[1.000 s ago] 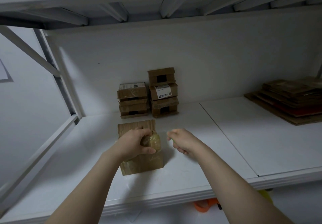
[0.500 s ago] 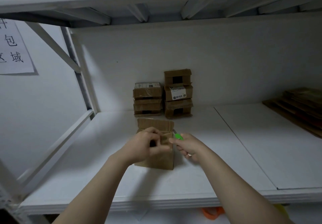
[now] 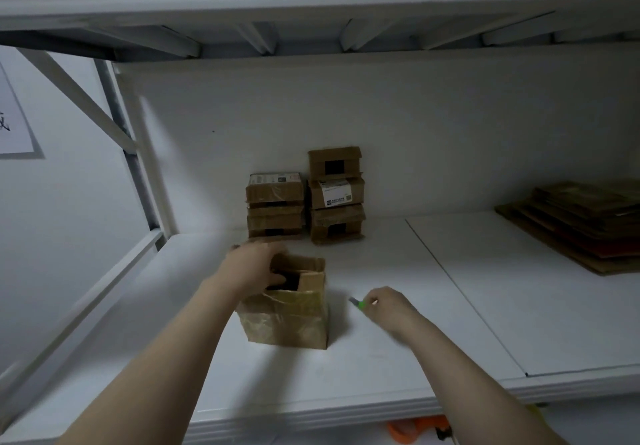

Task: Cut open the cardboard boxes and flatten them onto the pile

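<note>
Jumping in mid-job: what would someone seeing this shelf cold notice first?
The taped cardboard box stands front and centre on the white shelf, top opened, the left hand at its opening. Just right of it the right hand holds a green cutter. Behind, two stacks of small boxes stand against the back wall, and the flattened cardboard pile lies far right.

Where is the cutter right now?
The cutter is gripped in the right hand, just right of the opened box near the shelf front, head view.
</note>
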